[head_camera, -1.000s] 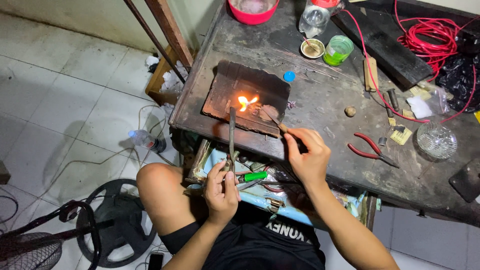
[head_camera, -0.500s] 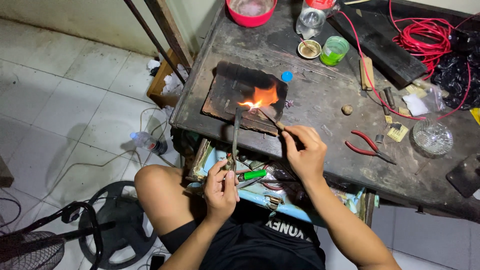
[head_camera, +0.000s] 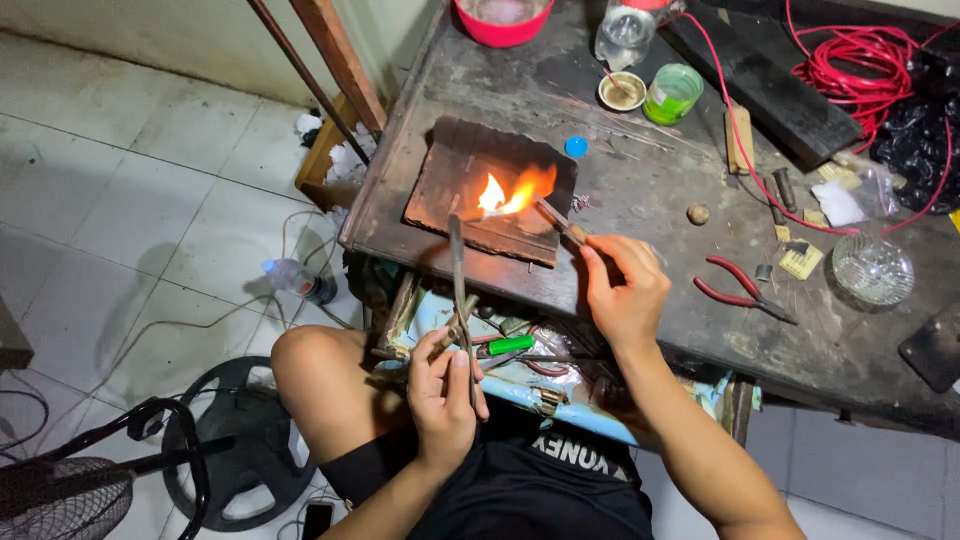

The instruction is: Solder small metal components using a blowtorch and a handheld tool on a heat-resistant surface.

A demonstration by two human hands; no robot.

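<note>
While hands stay put, flame has shrunk.

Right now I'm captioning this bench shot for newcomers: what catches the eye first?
The orange flame on the dark block at the table's near edge, fed by the torch in the left hand. The right hand pokes a thin tool into it. Far right, red wire.

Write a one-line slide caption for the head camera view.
Left hand aims a torch at a flame on a scorched block, while the right hand holds tweezers into it.
</note>
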